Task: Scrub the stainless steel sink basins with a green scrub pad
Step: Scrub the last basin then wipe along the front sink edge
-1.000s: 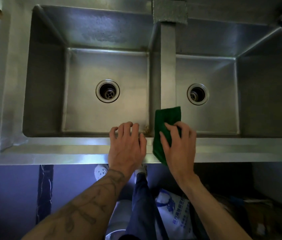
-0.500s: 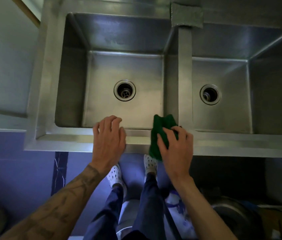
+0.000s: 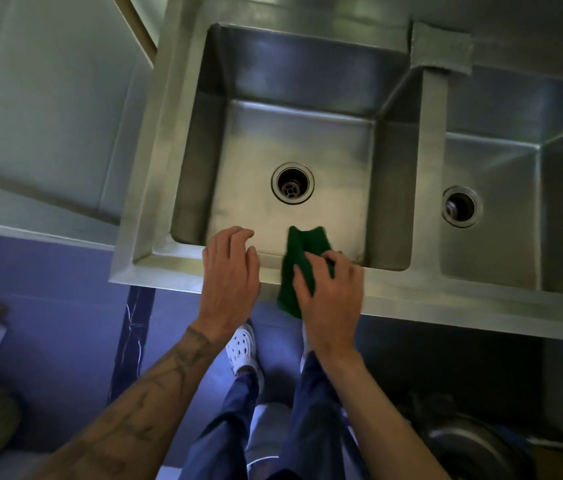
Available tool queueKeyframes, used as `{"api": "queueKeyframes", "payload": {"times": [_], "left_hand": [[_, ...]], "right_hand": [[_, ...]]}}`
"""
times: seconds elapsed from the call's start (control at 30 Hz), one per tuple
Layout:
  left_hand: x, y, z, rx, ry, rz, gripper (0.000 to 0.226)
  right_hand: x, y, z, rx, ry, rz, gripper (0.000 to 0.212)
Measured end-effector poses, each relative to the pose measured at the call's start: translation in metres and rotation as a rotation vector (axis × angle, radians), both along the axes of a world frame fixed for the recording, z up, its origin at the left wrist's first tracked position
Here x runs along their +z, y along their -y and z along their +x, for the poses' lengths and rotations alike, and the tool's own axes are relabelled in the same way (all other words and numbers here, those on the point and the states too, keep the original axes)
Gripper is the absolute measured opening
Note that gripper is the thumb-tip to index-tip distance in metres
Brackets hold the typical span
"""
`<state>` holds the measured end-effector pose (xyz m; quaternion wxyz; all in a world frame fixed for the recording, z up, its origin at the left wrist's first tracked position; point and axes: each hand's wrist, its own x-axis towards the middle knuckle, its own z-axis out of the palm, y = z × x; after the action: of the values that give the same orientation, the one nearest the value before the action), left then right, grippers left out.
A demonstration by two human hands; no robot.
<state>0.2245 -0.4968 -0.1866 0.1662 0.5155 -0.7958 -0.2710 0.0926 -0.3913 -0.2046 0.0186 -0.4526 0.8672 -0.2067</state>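
The steel sink [image 3: 446, 299] bears a green scrub pad [image 3: 299, 251] on its front rim, a grey pad [image 3: 442, 46] behind.

A white clog [image 3: 242, 348] is standing on the purple floor [image 3: 65, 299] below dark blue trousers [image 3: 307, 410]; a round metal pot [image 3: 474, 448] is sitting near right.

Two basins side by side — left basin [image 3: 294, 147], right basin [image 3: 522, 209]; scrub pad [image 3: 302, 252] draped over left basin's front rim, right hand [image 3: 332, 292] on it, left hand [image 3: 230, 271] beside.

Two basins [image 3: 294, 140], two drains [image 3: 293, 183], one green pad [image 3: 302, 247], one grey patch [image 3: 441, 46], two hands: left hand [image 3: 230, 275], right hand [image 3: 330, 292].
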Motion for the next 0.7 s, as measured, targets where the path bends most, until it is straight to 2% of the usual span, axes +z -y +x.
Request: {"api": "queueKeyframes", "payload": {"times": [0.1,0.17,0.27,0.37,0.43,0.57,0.7], "left_hand": [[0.0,0.005,0.017,0.016,-0.027,0.017,0.029],[0.0,0.007,0.024,0.038,-0.056,0.037,0.029],[-0.001,0.007,0.034,0.045,-0.089,0.026,0.03],[0.0,0.008,0.042,0.08,-0.098,0.016,0.036],[0.002,0.01,0.048,0.108,-0.078,0.001,0.036],[0.004,0.033,0.07,0.218,0.112,-0.118,0.029],[0.001,0.069,0.098,0.368,0.234,-0.145,0.023]], "right_hand": [[-0.004,-0.011,-0.009,-0.187,0.068,0.017,0.029],[-0.007,-0.003,0.006,-0.249,0.03,0.027,0.028],[-0.005,0.022,0.042,-0.179,-0.018,0.055,0.028],[0.003,0.052,0.081,-0.129,0.038,0.068,0.028],[0.007,0.068,0.098,-0.02,0.044,0.049,0.027],[0.006,0.07,0.084,0.196,-0.005,0.057,0.028],[0.0,0.06,0.074,0.099,0.011,0.066,0.029]]}}
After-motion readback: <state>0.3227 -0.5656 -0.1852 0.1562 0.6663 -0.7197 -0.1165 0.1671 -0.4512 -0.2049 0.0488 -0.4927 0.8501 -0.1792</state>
